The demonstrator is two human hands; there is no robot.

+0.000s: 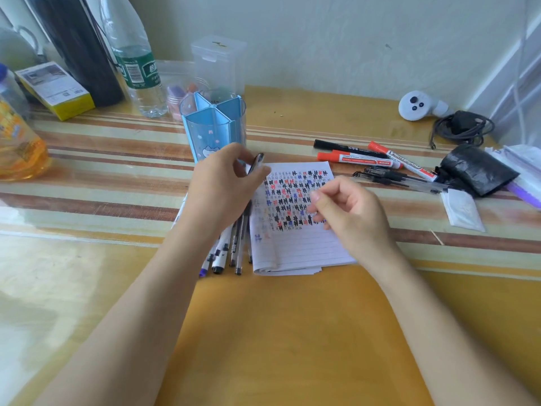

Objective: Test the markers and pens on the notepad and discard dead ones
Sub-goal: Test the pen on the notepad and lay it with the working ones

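- Left hand (222,189) holds a dark pen (257,162) in its grip, over the far left corner of the notepad (301,247).
- Right hand (351,212) has a loose grip and holds nothing.
- Next, probably: try that pen on the notepad.

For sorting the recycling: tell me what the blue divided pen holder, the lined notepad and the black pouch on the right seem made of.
Blue divided pen holder: glossy clear hard plastic; blue dividers show through its wall.
Lined notepad: matte white paper; thin sheets stacked at its lower edge.
Black pouch: perhaps faux leather or coated fabric; crinkled, with dull sheen.
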